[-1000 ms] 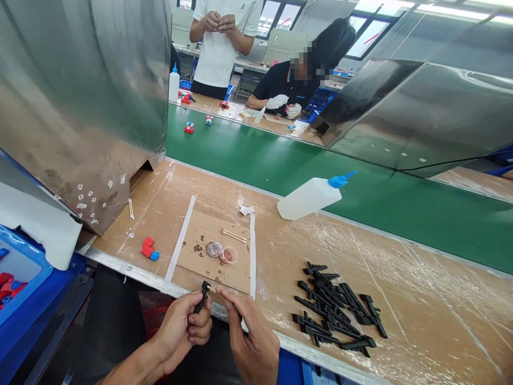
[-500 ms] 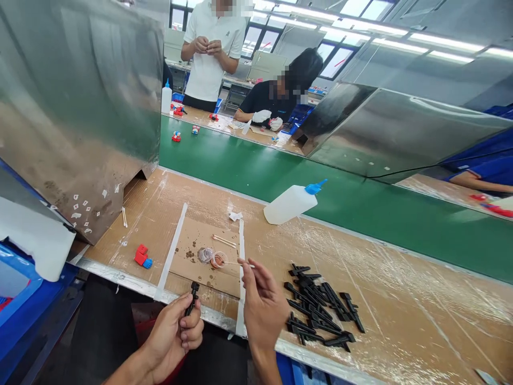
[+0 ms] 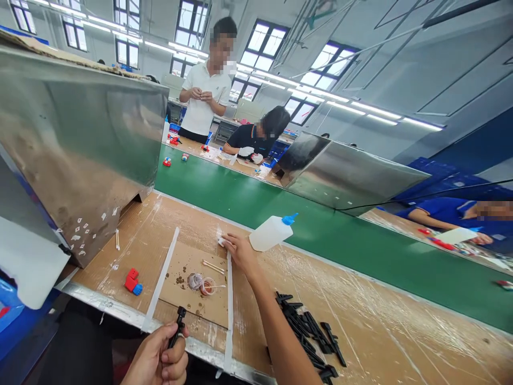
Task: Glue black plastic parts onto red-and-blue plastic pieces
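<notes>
My left hand (image 3: pixel 166 355) is closed around a small black part (image 3: pixel 178 323) near the table's front edge, its head pointing up. Reaching forward, my right hand (image 3: pixel 239 250) pinches a crumpled white tissue (image 3: pixel 222 241) beyond the cardboard sheet's far right corner. On the cardboard sheet (image 3: pixel 188 256) stand a clear cup (image 3: pixel 195 281) and a cup of reddish liquid (image 3: pixel 208 286) with a cotton swab (image 3: pixel 216 286) resting in it. More swabs (image 3: pixel 213 266) lie behind the cups. A pile of black parts (image 3: pixel 306 326) is partly hidden by my right forearm.
A bottle with a blue cap (image 3: pixel 270 233) stands just right of my right hand. A red and blue piece (image 3: pixel 132 280) lies at left, near a metal panel (image 3: pixel 84 144). Beyond the green belt (image 3: pixel 224 187) are several people, one wearing white gloves.
My right hand has let go of the swab, now lying in the reddish cup, and moved forward to the tissue. My left hand still holds the black part. The view has tilted up.
</notes>
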Demonstrator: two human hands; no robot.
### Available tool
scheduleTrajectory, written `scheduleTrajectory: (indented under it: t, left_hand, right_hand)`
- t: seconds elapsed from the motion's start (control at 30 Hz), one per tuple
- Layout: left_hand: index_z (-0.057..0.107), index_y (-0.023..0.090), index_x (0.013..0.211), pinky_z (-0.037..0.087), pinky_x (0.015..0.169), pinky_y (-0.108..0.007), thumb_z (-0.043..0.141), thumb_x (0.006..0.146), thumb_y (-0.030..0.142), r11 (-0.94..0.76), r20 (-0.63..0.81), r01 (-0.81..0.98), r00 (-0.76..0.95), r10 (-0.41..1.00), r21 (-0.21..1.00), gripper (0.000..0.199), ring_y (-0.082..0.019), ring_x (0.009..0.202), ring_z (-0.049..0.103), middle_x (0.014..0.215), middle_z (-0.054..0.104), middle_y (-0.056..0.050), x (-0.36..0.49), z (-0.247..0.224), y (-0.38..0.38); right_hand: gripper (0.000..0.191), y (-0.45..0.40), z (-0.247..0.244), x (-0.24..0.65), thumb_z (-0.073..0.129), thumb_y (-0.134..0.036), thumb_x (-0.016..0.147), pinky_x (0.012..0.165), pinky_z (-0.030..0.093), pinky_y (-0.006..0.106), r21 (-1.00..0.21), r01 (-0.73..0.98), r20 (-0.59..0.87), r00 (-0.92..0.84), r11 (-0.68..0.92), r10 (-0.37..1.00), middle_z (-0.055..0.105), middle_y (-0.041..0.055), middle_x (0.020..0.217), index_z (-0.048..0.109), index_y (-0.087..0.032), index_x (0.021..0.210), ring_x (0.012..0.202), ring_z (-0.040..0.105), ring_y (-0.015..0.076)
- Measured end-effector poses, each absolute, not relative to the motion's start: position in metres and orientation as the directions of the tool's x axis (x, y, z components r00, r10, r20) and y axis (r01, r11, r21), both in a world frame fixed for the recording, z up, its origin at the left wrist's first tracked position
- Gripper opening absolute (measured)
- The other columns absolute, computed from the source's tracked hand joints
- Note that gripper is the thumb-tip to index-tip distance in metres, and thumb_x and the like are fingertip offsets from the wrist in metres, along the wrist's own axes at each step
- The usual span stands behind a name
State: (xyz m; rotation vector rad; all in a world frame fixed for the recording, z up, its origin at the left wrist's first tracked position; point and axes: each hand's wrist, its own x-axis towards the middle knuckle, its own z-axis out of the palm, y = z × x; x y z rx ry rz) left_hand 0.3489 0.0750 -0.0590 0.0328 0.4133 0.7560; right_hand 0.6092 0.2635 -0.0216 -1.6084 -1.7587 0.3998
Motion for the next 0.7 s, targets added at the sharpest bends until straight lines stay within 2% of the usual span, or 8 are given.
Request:
scheduleTrajectory:
  t: [0.07, 0.17, 0.23, 0.3, 0.4, 0.53, 0.6, 0.7]
  left_hand:
    - [0.068, 0.011, 0.083, 0.014, 0.037, -0.016, 0.083, 0.066, 0.043, 0.719, -0.342, -0.673, 0.644, 0.684, 0.172, 0.038, -0.002, 0.036, 0.018, 0.042, 0.028, 0.012, 0.349, -0.057, 0.072]
    - [0.068, 0.012, 0.085, 0.011, 0.036, -0.016, 0.082, 0.066, 0.043, 0.701, -0.321, -0.688, 0.631, 0.706, 0.19, 0.038, -0.002, 0.034, 0.015, 0.04, 0.025, 0.013, 0.349, -0.055, 0.067]
    - [0.067, 0.013, 0.085, 0.011, 0.036, -0.016, 0.08, 0.068, 0.043, 0.695, -0.311, -0.688, 0.627, 0.714, 0.211, 0.037, -0.002, 0.033, 0.014, 0.04, 0.024, 0.013, 0.349, -0.055, 0.065]
    - [0.066, 0.013, 0.084, 0.011, 0.036, -0.016, 0.078, 0.07, 0.044, 0.694, -0.311, -0.681, 0.624, 0.717, 0.232, 0.036, -0.002, 0.033, 0.014, 0.04, 0.024, 0.013, 0.349, -0.053, 0.063]
    - [0.065, 0.013, 0.081, 0.009, 0.035, -0.017, 0.077, 0.069, 0.048, 0.696, -0.313, -0.656, 0.622, 0.717, 0.292, 0.039, -0.002, 0.033, 0.013, 0.04, 0.024, 0.013, 0.352, -0.047, 0.062]
    - [0.061, 0.013, 0.076, 0.006, 0.035, -0.018, 0.075, 0.07, 0.055, 0.702, -0.317, -0.578, 0.631, 0.708, 0.417, 0.045, -0.002, 0.034, 0.011, 0.041, 0.023, 0.014, 0.359, -0.04, 0.056]
    - [0.056, 0.015, 0.073, 0.004, 0.035, -0.019, 0.073, 0.07, 0.061, 0.686, -0.317, -0.54, 0.623, 0.715, 0.487, 0.049, -0.002, 0.034, 0.009, 0.042, 0.022, 0.014, 0.363, -0.041, 0.052]
    - [0.05, 0.018, 0.075, 0.002, 0.037, -0.02, 0.069, 0.071, 0.067, 0.623, -0.329, -0.515, 0.552, 0.766, 0.588, 0.052, -0.002, 0.037, 0.006, 0.044, 0.02, 0.015, 0.364, -0.045, 0.048]
  right_hand:
    - [0.025, 0.279, -0.02, 0.61, 0.067, -0.039, 0.089, 0.09, 0.052, 0.042, -0.635, 0.749, 0.281, -0.003, 0.188, 0.96, 0.073, 0.0028, 0.09, 0.069, -0.014, 0.085, 0.089, 0.069, 0.0175]
    - [0.032, 0.258, -0.008, 0.606, 0.062, -0.045, 0.089, 0.085, 0.052, 0.042, -0.627, 0.762, 0.331, 0.073, 0.162, 0.941, 0.073, 0.0078, 0.088, 0.071, -0.015, 0.082, 0.082, 0.068, 0.0211]
    - [0.036, 0.218, 0.007, 0.599, 0.057, -0.05, 0.09, 0.084, 0.052, 0.042, -0.639, 0.754, 0.383, 0.143, 0.151, 0.912, 0.073, 0.011, 0.099, 0.071, -0.017, 0.096, 0.086, 0.068, 0.0242]
    - [0.032, 0.169, 0.023, 0.586, 0.06, -0.047, 0.09, 0.082, 0.053, 0.036, -0.651, 0.742, 0.401, 0.155, 0.162, 0.903, 0.072, 0.0066, 0.103, 0.069, -0.022, 0.108, 0.086, 0.068, 0.0216]
    - [0.022, 0.103, 0.037, 0.559, 0.066, -0.031, 0.09, 0.078, 0.054, 0.027, -0.582, 0.712, 0.49, -0.078, 0.392, 0.868, 0.07, 0.0022, 0.103, 0.066, -0.028, 0.111, 0.085, 0.068, 0.0162]
    - [0.027, 0.064, 0.032, 0.528, 0.059, -0.011, 0.092, 0.082, 0.053, 0.021, -0.444, 0.661, 0.525, -0.354, 0.604, 0.774, 0.065, 0.0046, 0.103, 0.061, -0.024, 0.116, 0.092, 0.066, 0.0132]
    - [0.025, 0.062, 0.028, 0.521, 0.053, -0.011, 0.095, 0.079, 0.054, 0.022, -0.397, 0.66, 0.453, -0.463, 0.638, 0.762, 0.064, 0.007, 0.103, 0.06, -0.021, 0.118, 0.091, 0.065, 0.0144]
    - [0.026, 0.063, 0.028, 0.516, 0.039, -0.018, 0.101, 0.071, 0.055, 0.026, -0.247, 0.677, 0.37, -0.595, 0.693, 0.713, 0.064, 0.01, 0.1, 0.062, -0.017, 0.112, 0.086, 0.064, 0.0184]
